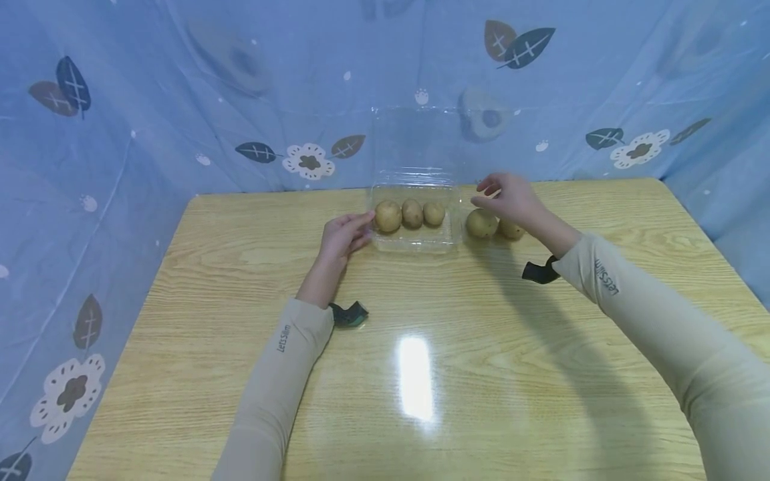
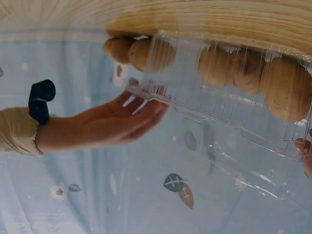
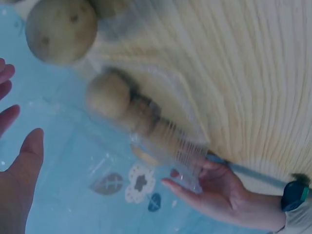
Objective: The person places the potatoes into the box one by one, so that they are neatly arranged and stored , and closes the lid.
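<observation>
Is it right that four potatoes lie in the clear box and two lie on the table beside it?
Not quite: the head view shows three potatoes in the clear box, not four. Two potatoes do lie on the table beside it.

The rightmost small brown potato (image 1: 512, 230), near the tabletop's far edge, is partly hidden behind the right hand (image 1: 511, 198).

Right wrist cam is pretty blurry. The right hand (image 3: 14, 165) fills the left edge, fingers straight and loose, holding nothing. A round tan potato (image 3: 61, 30) sits at the top left on the light wooden desk (image 3: 243, 73), another smaller potato (image 3: 108, 95) just below it, seen through the clear ribbed plastic container (image 3: 175, 146). The left hand (image 3: 214, 192) touches that container's edge, with blue leaf-and-flower patterned cloth (image 3: 97, 170) behind.
</observation>
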Demonstrator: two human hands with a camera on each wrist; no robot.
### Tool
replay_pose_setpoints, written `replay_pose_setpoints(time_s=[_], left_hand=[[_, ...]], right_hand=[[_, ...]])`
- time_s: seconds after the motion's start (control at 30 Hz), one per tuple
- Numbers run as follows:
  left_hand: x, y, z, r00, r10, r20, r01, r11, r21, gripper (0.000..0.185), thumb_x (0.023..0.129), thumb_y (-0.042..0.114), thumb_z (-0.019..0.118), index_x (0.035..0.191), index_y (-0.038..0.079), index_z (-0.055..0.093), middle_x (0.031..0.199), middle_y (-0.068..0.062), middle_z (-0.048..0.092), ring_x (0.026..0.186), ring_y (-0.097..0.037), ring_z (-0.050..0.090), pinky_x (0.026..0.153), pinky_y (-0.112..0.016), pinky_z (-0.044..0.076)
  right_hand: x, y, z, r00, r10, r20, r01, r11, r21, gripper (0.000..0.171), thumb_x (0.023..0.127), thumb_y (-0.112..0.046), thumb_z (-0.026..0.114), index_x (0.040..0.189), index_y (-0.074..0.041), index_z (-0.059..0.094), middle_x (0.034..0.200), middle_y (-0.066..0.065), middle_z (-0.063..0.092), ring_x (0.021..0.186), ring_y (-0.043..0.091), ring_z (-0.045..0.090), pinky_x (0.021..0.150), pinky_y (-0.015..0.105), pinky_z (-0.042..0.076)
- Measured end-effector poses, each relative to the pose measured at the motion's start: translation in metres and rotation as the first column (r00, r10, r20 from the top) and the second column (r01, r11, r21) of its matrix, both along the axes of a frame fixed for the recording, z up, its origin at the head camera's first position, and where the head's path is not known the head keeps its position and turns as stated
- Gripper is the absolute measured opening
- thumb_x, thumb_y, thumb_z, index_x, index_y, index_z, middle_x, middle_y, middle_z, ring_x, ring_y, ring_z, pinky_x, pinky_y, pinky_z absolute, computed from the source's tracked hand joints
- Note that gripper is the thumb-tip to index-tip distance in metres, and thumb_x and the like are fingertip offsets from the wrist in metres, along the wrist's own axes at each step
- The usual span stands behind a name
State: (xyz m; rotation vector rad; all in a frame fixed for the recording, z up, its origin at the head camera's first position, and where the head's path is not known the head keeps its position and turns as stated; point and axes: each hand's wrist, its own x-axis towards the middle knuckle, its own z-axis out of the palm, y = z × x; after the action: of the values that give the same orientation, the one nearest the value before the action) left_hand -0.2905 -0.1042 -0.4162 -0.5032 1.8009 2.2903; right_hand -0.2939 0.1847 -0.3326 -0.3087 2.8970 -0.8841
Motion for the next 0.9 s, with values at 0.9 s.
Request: replay_pose_setpoints(time_s=[0.9], left_hand=[[-0.001,-0.001,-0.003,1.000,-0.013,-0.026,0.013,1.000,0.002,0.012,0.078,0.019,0.073,0.072,0.012,0.065,0.075,0.001,0.065,0.061,-0.006,0.059,0.062,-0.018,0.056]], right_hand=[[0.001,0.011,-0.031,0.990,0.117,0.080,-0.131,0.970,0.205,0.050,0.083,-0.021,0.065,0.124,0.000,0.046,0.119,0.032,0.050,0.105,0.043,0.052,0.087,0.052,0.044]])
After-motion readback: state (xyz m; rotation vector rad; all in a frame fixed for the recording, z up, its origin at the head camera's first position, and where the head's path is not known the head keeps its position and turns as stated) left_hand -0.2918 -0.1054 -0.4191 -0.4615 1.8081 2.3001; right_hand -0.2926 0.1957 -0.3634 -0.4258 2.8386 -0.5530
